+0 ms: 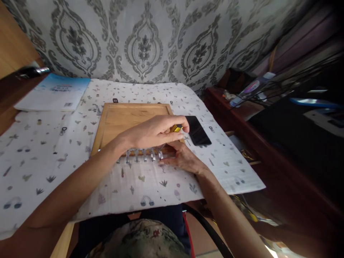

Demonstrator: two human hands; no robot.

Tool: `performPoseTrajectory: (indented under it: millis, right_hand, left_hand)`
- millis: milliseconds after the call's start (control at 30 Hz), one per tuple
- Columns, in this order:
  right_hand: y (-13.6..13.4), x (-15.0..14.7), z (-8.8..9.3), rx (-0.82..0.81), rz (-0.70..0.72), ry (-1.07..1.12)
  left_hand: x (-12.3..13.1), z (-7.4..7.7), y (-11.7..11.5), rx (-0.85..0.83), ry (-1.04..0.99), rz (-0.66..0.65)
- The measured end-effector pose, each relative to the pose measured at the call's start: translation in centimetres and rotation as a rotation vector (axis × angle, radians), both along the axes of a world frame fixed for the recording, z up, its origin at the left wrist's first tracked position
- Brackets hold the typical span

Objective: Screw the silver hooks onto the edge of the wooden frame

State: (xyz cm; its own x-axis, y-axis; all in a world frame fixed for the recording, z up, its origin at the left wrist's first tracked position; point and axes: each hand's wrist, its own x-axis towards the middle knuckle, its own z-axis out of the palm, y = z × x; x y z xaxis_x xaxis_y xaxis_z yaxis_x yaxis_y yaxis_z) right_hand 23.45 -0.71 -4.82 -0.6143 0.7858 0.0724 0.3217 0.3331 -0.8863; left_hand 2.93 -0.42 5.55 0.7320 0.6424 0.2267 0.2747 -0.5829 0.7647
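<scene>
A wooden board (126,118) lies on a patterned white cloth (48,157) in front of me. Along its near edge sits a row of metal rings or hooks (143,154). My left hand (156,130) reaches across the board with its fingers pinched on a small yellow object (176,128). Lower down, my right hand (184,157) rests flat on the cloth at the right end of the metal row, fingers stretched and touching it. A black phone (197,130) lies just right of the board, close to my left fingertips.
A blue and white booklet (55,94) lies at the far left of the cloth. A dark wooden cabinet (242,114) with cluttered items stands to the right. Patterned wallpaper rises behind the table. The cloth's near edge hangs over my lap.
</scene>
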Motion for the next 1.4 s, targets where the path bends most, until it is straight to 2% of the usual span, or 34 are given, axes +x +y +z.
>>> performPoseTrajectory:
  millis: [133, 333, 567, 667, 800, 933, 1100, 1233, 1400]
  right_hand:
    - [-0.1, -0.1, 0.2, -0.03, 0.022, 0.031]
    - [-0.2, -0.3, 0.4, -0.106, 0.038, 0.065]
    - [-0.2, -0.4, 0.1, -0.131, 0.053, 0.121]
    - [-0.2, -0.3, 0.2, -0.147, 0.032, 0.091]
    - [-0.3, -0.2, 0.6, -0.089, -0.012, -0.013]
    - [-0.3, -0.2, 0.7, -0.055, -0.006, 0.005]
    - [-0.3, -0.5, 0.3, -0.123, 0.017, 0.11]
    - [-0.4, -0.5, 0.2, -0.161, 0.011, 0.109]
    - [-0.5, -0.6, 0.6, -0.179, 0.015, 0.095]
  left_hand:
    - [-1.0, 1.0, -0.2, 0.082, 0.104, -0.053]
    - [-0.8, 1.0, -0.6, 0.197, 0.19, 0.074]
    - [0.2, 0.7, -1.3, 0.316, 0.228, 0.159]
    - [-0.4, 0.9, -1.4, 0.317, 0.259, 0.138]
    - [-1.5, 1.6, -1.3, 0.242, 0.342, 0.024]
    - [-1.4, 2.0, -1.4, 0.223, 0.368, 0.062]
    - [-0.3, 1.5, -1.4, 0.361, 0.331, 0.121]
    - [0.3, 0.7, -1.1, 0.495, 0.325, 0.206]
    - [0.4, 0.5, -1.1, 0.466, 0.319, 0.229]
